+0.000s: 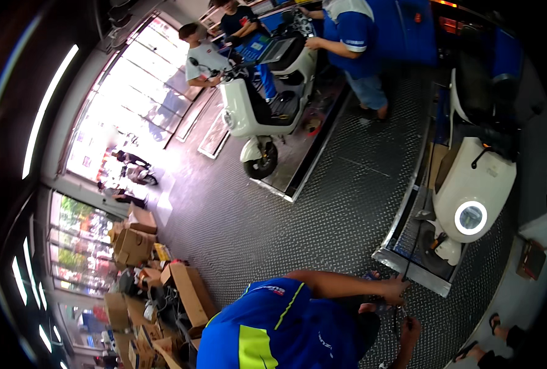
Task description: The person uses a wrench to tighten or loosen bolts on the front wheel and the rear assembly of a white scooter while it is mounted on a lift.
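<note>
My left arm reaches across from a blue sleeve, and my left hand [395, 291] is closed at the end of a thin dark cable [413, 249] that runs up past the lift's corner. Just below it, my right hand [410, 332] comes in from the lower edge with bent fingers around something small and dark. Thin dark strands hang between both hands, too small to name. Beyond them stands a white scooter [483, 178] with a lit round headlight, on a low metal-edged lift platform [418, 270].
Another white scooter [242, 111] stands on a second platform [292, 190], with several people around it. Cardboard boxes [190, 292] and loose parts pile up at left. Patterned metal flooring [255, 227] lies between. Someone's sandalled feet [498, 326] show at lower right.
</note>
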Motion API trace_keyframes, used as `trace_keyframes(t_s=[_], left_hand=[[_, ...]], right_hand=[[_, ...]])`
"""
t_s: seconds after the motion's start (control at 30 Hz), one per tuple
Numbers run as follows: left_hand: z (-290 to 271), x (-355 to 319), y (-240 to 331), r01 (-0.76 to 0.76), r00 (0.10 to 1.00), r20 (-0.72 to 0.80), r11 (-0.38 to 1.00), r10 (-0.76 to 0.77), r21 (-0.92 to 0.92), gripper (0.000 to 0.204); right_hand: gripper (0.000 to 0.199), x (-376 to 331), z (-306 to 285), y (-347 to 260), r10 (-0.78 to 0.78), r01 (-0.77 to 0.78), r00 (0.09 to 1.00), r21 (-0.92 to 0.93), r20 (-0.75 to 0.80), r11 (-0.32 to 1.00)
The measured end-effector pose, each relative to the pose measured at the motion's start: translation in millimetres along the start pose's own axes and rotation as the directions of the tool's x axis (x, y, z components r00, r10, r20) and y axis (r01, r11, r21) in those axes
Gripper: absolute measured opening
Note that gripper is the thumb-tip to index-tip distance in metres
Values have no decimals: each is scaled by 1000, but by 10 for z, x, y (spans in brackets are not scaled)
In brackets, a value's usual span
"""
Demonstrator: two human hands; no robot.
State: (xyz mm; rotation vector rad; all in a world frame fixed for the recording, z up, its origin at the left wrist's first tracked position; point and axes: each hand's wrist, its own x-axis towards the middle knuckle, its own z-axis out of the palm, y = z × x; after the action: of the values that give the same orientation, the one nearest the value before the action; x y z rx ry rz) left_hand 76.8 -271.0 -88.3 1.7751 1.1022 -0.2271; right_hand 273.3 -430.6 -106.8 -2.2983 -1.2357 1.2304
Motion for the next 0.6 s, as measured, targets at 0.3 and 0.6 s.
trace_keyframes(t_s=[0.3,0.6], left_hand=[[130,191,-810,20,999,-50,929,-1,368,60],[1575,2283,-1722,-17,1000,19,1000,17,1,48]], right_hand=[[28,1388,213,654,-88,89,996,-72,17,993],[19,2646,750,2075,-7,-11,996,-188,-92,982]])
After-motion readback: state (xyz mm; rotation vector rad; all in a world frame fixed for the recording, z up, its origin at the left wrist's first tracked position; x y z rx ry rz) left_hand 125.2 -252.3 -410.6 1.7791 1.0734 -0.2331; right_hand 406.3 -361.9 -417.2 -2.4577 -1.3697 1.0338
